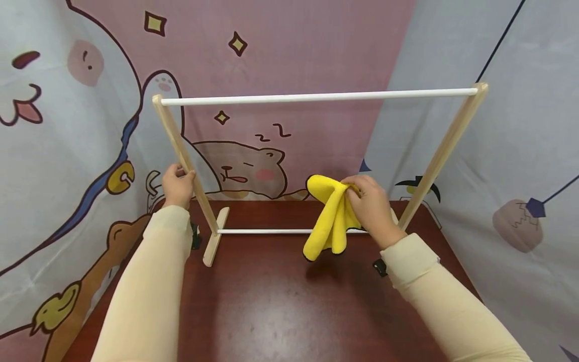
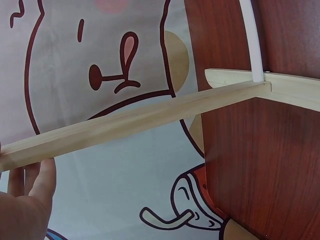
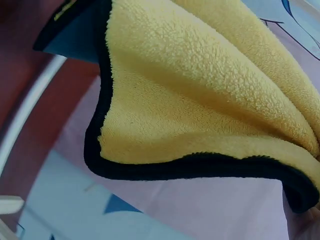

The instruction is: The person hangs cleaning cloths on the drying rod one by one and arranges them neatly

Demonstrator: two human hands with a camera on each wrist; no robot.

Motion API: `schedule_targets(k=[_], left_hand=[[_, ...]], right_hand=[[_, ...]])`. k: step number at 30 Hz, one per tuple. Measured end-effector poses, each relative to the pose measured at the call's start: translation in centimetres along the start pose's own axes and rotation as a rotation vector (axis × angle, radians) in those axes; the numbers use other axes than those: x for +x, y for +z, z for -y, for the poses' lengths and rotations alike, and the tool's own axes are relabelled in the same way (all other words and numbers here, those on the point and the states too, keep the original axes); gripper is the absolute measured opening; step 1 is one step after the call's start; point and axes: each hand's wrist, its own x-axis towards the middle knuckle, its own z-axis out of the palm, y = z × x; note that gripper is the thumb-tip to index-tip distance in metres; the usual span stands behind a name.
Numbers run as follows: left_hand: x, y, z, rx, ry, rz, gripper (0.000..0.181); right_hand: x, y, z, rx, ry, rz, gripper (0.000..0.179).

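A yellow towel [image 1: 329,221] with a dark edge hangs in folds from my right hand [image 1: 374,208], which pinches it near the top. Up close in the right wrist view, the towel [image 3: 200,95] shows a fluffy pile and black binding. My left hand [image 1: 178,188] grips the left wooden post [image 1: 168,123] of a drying rack about midway up. In the left wrist view, its fingers [image 2: 44,185] lie against the underside of that post. The rack has a white top rod [image 1: 289,98] and a white lower rod [image 1: 262,232], partly behind the towel.
The rack's left foot [image 1: 217,236] stands on a dark red-brown table [image 1: 271,306]. Its right post [image 1: 445,151] rises beyond my right hand. Small dark objects lie by my left sleeve and at the black item [image 1: 380,267] near my right sleeve. A cartoon-printed curtain [image 1: 289,50] surrounds the table.
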Motion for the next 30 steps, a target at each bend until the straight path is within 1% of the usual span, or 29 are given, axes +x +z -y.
schedule_targets(k=[3,6,13,17,24,30], left_hand=[[0.0,0.0,0.1,-0.003,-0.002,0.001,0.041],[0.0,0.0,0.2,0.001,0.003,-0.001,0.041],[-0.1,0.1,0.1,-0.003,0.010,-0.015,0.042],[-0.2,0.1,0.1,-0.017,0.011,-0.011,0.043],[-0.7,0.0,0.2,-0.025,-0.002,0.000,0.046],[-1.1,-0.2,0.7,-0.030,0.000,-0.012,0.047]], right_hand=[[0.8,-0.7,0.6,0.004,-0.001,-0.005,0.017],[1.6,-1.5,1.1,0.009,-0.025,-0.026,0.017],[3.6,-3.4,2.5,-0.009,-0.105,-0.121,0.016],[4.7,-4.4,3.3,-0.016,-0.137,-0.155,0.017],[6.0,-6.0,5.0,-0.021,-0.134,-0.183,0.019],[7.2,-7.1,6.1,-0.006,-0.139,-0.225,0.020]])
